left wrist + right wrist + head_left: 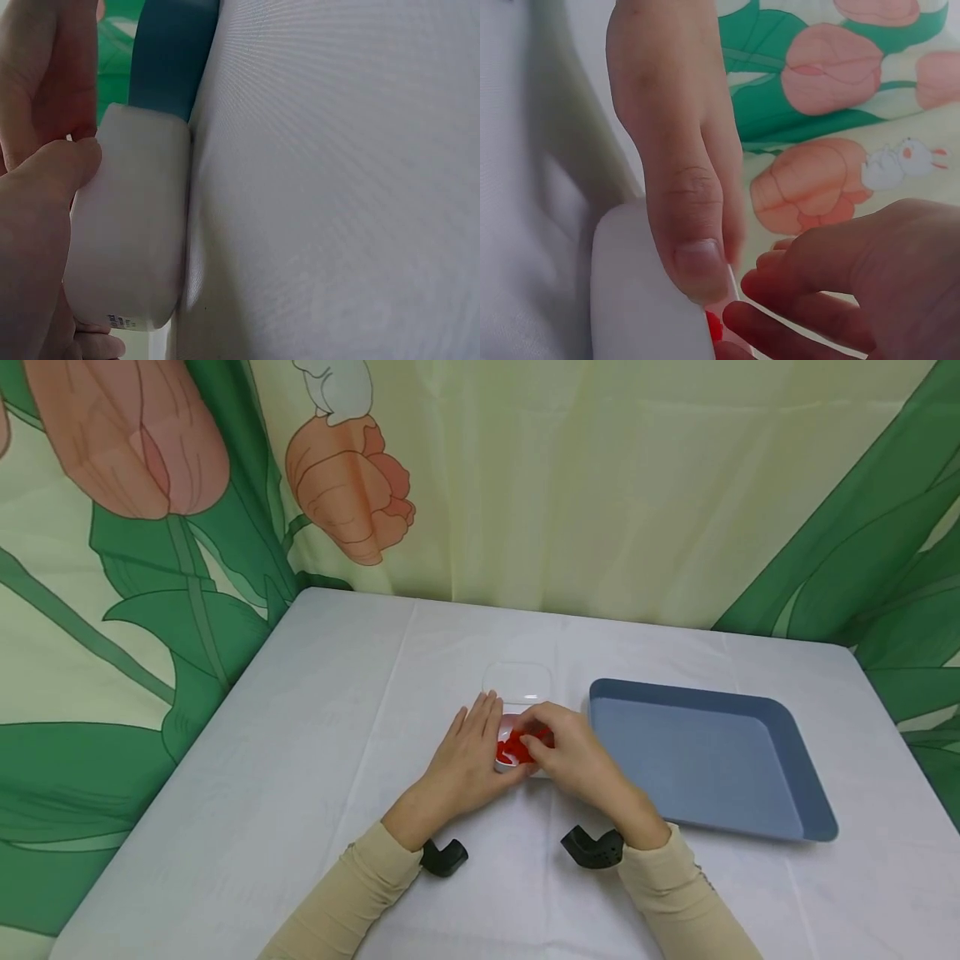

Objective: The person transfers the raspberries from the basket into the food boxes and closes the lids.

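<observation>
Small red pieces point(516, 747) lie in a small white tub point(135, 217), which stands on the table. My left hand point(468, 756) holds the tub from its left, fingers stretched along that side and the thumb across the near side. In the left wrist view the thumb presses on the tub's wall. My right hand point(573, 756) reaches over the tub from the right, its bent fingers and thumb down among the red pieces. Whether a piece is pinched between them is hidden. In the right wrist view, a bit of red shows by these fingers.
Just behind the tub is a clear plastic lid point(517, 681). A blue-grey tray point(697, 760) lies to the right, close to my right hand. The white-covered table point(315, 693) ends at a flowered curtain point(562, 485).
</observation>
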The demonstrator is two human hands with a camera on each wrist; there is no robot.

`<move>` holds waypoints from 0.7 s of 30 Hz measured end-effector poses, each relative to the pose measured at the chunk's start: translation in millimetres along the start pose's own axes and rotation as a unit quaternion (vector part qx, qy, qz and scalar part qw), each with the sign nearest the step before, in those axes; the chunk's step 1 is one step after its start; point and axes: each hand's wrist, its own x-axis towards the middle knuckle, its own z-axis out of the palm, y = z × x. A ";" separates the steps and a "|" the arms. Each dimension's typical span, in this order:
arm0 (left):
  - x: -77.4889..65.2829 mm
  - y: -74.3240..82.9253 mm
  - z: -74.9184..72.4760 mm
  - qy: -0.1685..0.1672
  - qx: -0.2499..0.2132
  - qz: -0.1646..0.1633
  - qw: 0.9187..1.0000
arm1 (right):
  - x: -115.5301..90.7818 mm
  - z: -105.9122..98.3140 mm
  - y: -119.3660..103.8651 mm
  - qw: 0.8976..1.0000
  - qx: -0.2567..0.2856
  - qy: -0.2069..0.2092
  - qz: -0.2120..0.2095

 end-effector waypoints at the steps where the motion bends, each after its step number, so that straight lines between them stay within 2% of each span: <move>1: 0.1 0.2 -0.1 0.000 -0.001 0.000 1.000 | -0.1 -1.1 -0.4 1.000 0.000 0.003 -0.003; 11: -1.1 0.4 0.2 0.001 -0.007 -0.003 1.000 | -1.4 -7.3 0.3 0.999 0.023 0.031 -0.012; 21: -0.4 0.3 1.7 -0.003 -0.009 -0.007 1.000 | -3.3 -20.7 2.6 0.999 0.000 0.052 -0.001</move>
